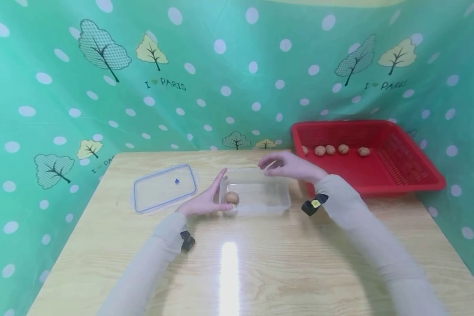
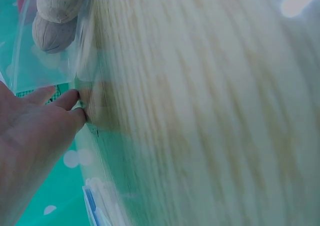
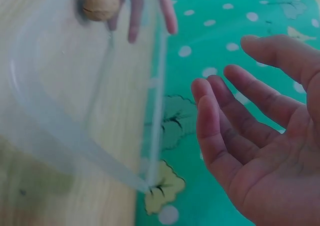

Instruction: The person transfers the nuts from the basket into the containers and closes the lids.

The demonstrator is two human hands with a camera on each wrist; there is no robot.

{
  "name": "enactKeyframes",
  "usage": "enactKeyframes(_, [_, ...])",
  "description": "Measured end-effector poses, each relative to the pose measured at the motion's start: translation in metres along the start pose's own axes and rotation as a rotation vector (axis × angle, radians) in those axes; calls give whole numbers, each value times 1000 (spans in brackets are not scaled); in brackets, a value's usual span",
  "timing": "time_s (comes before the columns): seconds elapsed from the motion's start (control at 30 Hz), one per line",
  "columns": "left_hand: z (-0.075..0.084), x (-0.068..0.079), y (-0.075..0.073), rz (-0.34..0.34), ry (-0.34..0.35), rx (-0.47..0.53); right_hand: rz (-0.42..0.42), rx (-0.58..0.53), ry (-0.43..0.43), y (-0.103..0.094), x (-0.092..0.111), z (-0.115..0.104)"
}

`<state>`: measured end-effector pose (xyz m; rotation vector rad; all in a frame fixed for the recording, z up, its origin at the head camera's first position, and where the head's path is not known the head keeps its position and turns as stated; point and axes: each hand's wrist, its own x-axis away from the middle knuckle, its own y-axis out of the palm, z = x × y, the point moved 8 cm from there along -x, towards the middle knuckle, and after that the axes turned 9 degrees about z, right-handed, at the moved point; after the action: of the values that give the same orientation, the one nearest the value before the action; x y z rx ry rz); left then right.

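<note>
A clear plastic container (image 1: pixel 260 193) stands on the table. Inside, at its left end, lie a walnut (image 1: pixel 231 197) and a second walnut (image 2: pixel 54 35) close against it. My left hand (image 1: pixel 205 199) holds that end, thumb along the near wall and fingers spread straight down the outside of the far left corner. Above the container's far right side hovers my right hand (image 1: pixel 286 166), its fingers loosely bent and nothing in them, as the right wrist view (image 3: pixel 265 136) shows the hand from the palm side.
Left of the container lies a clear lid (image 1: pixel 163 188) with a blue rim and a small blue piece (image 1: pixel 177 181) on it. A red basket (image 1: pixel 399 189) stands at the back right, with several walnuts (image 1: pixel 343 149) along its far side. A dotted green cloth (image 1: pixel 221 109) hangs behind the table.
</note>
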<state>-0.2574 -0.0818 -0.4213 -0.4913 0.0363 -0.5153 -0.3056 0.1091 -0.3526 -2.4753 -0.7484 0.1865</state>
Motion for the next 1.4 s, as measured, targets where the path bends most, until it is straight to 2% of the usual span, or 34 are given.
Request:
enactKeyframes(0.37, [-2,1,0,-3,4,-2,113,47,5,-49,8,-5])
enactKeyframes(0.6, [0,1,0,-3,24,-2,146,120,95,-72,14,5])
enactKeyframes(0.73, [0,2,0,-3,31,-6,142,139,128,-80,21,-2])
enactKeyframes(0.8, [-4,0,1,6,36,-3,141,146,152,-83,23,-5])
enactKeyframes(0.97, [-5,-1,1,9,40,8,164,152,216,-98,16,20])
enactKeyframes(1.03, [0,2,1,-2,33,7,172,131,230,-103,12,32])
enactKeyframes(1.23, [1,2,-1,-9,44,5,184,89,273,-110,8,48])
enactKeyframes(1.4, [0,2,0,-15,52,9,187,3,286,-115,5,60])
